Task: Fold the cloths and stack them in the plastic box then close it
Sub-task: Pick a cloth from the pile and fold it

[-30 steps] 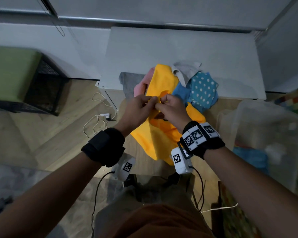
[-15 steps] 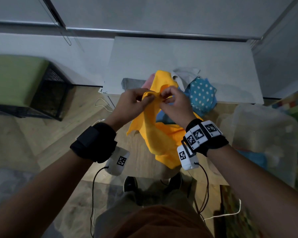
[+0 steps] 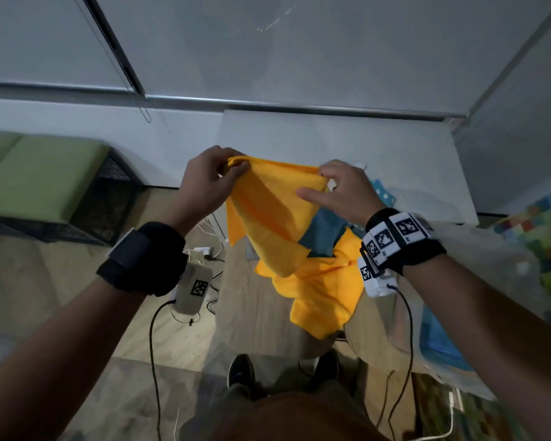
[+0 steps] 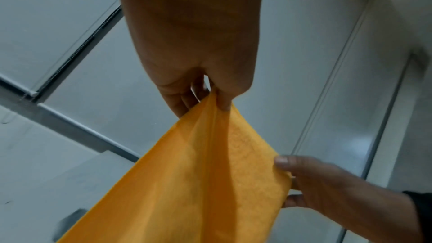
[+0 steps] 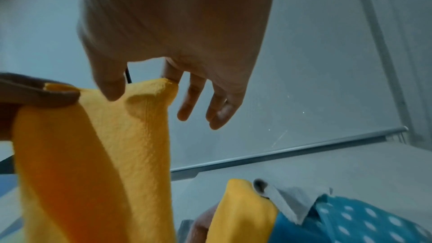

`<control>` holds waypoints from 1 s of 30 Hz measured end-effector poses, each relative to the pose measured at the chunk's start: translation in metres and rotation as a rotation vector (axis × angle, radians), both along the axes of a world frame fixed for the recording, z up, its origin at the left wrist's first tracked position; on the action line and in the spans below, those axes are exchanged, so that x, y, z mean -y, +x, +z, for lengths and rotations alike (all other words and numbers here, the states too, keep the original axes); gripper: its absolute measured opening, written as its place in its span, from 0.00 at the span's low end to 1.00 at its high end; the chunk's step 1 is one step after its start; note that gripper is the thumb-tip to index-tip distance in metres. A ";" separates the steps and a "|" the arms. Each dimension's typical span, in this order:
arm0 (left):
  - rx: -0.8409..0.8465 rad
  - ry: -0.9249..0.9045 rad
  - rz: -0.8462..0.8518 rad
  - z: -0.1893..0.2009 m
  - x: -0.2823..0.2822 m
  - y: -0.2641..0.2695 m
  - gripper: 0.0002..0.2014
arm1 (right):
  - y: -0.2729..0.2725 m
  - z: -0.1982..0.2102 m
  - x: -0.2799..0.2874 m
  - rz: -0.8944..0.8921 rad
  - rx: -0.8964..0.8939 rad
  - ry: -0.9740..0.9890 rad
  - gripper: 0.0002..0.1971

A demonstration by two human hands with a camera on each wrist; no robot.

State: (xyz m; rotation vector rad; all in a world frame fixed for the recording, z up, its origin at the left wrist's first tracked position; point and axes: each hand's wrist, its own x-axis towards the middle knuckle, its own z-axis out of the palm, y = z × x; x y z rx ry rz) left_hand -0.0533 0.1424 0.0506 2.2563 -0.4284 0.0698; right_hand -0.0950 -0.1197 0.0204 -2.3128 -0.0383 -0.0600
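Black wristbands (image 3: 142, 259), white tagged wrist cameras (image 3: 395, 232).

Head camera looks steeply down from above, forearms coming in from the bottom corners and the white table (image 3: 331, 138) across the upper middle of the frame. Left wrist camera sits tight under the left hand (image 4: 194, 43), facing up toward the wall panels. Right wrist camera is just as close beneath the right hand (image 5: 175, 25), tilted up too. All three share the yellow cloth (image 3: 274, 211) stretched between both hands.
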 end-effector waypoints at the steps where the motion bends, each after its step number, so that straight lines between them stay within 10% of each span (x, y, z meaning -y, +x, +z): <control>1: 0.028 0.046 0.038 -0.004 0.000 0.005 0.09 | 0.003 0.002 -0.002 -0.027 0.003 0.007 0.15; 15: 0.262 -0.246 0.121 0.064 0.005 0.014 0.10 | 0.007 0.087 -0.010 -0.057 0.329 0.337 0.13; 25: -0.213 -0.321 -0.061 0.051 -0.029 -0.016 0.06 | -0.039 0.074 -0.031 0.352 -0.185 0.314 0.26; 30: -0.412 -0.137 -0.168 0.017 -0.007 -0.006 0.09 | -0.057 0.036 -0.037 0.243 -0.249 0.229 0.27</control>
